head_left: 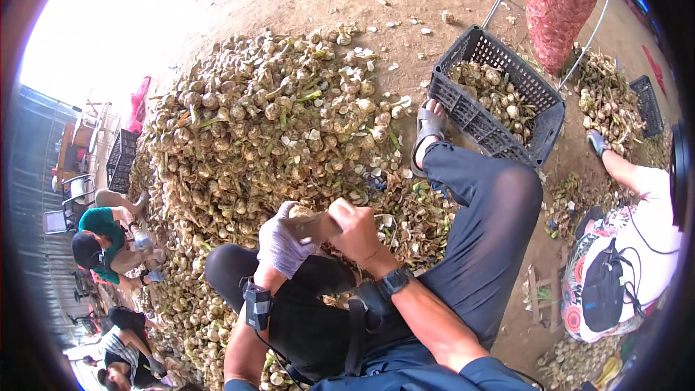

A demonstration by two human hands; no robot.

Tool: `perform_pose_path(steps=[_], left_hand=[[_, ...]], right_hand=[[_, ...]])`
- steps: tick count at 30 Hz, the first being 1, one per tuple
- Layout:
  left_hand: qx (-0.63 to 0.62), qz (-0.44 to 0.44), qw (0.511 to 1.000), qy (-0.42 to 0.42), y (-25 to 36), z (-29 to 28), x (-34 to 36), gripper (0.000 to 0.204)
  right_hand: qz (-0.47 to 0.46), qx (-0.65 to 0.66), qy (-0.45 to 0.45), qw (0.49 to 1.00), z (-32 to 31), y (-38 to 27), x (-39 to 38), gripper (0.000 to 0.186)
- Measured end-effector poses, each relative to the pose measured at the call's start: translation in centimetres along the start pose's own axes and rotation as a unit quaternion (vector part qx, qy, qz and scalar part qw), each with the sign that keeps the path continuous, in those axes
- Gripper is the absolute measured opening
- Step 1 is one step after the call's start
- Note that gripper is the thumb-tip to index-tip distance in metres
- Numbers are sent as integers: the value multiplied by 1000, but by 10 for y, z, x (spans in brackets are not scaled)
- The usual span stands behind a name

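Note:
My left hand (pixel 281 247), in a pale knitted glove, is closed around a garlic bulb (pixel 301 211) that shows only in part above the fingers. My bare right hand (pixel 356 233) grips a knife with a broad, dull blade (pixel 313 227). The blade lies across the front of the glove, against or very near the bulb; contact is hard to tell. Both hands meet above my lap, between my bent knees. Beyond them spreads a large heap of garlic bulbs (pixel 246 123), with dry stalks and trimmings.
A black crate (pixel 499 143) partly filled with garlic stands past my right foot. Behind it hangs a full red mesh sack (pixel 559 11) on a metal frame. Co-workers sit at left (pixel 108 235) and right (pixel 615 268). Another garlic pile (pixel 608 98) lies far right.

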State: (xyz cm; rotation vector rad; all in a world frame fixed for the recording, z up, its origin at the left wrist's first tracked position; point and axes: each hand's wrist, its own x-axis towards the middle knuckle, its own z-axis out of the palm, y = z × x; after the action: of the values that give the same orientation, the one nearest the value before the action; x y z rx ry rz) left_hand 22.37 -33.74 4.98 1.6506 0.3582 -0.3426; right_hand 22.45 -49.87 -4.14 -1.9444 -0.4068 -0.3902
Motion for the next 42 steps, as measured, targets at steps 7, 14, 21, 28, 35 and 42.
perform_pose_path(steps=[7,14,21,28,35,42], left_hand=[[222,161,962,7,11,13,-1,55],[57,214,973,-63,-1,2,8,70],[149,265,953,3,9,3,3,61],[397,357,839,103,15,0,0,52],[355,358,857,109,18,-1,4,33],[334,372,846,187,32,-10,-2,29]], right_hand=[[389,183,170,887,36,76,-35,15],[459,649,32,605,11,-32,3,19],[413,651,30,636,-12,-21,13,14],[328,506,90,792,-22,-40,24,19],[207,182,81,958,-3,-46,19,23],[472,-56,-94,875,71,51,-66,34]])
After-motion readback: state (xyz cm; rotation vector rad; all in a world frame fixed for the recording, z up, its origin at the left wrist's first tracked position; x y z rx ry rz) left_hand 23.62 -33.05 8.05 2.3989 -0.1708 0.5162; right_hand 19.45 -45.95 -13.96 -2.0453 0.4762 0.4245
